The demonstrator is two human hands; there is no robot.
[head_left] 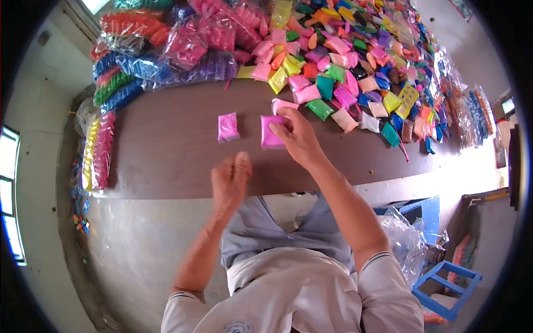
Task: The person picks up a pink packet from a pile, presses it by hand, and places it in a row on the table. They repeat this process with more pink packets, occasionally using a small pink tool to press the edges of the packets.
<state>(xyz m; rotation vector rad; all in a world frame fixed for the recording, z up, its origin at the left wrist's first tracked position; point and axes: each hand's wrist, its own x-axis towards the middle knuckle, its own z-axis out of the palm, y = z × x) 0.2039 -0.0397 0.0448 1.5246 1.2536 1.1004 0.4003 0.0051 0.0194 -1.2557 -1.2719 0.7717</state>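
Thumb and fingers of my right hand (302, 141) close on a small magenta packet (267, 137) over the brown table. A lighter pink packet (282, 104) lies at its fingertips, partly covered by them. My left hand (230, 180) is curled closed near the table's front edge, thumb up and slightly blurred, with nothing showing in it. Beyond that hand, a single pink-violet packet (227, 127) lies flat on the table.
A big heap of mixed coloured packets (355, 61) covers the back and right of the brown table (161, 144). Bundled bags of packets (189, 44) are stacked at back left. Yellow and pink strips (100, 152) stand at the left edge. A blue frame (447, 291) is at lower right.
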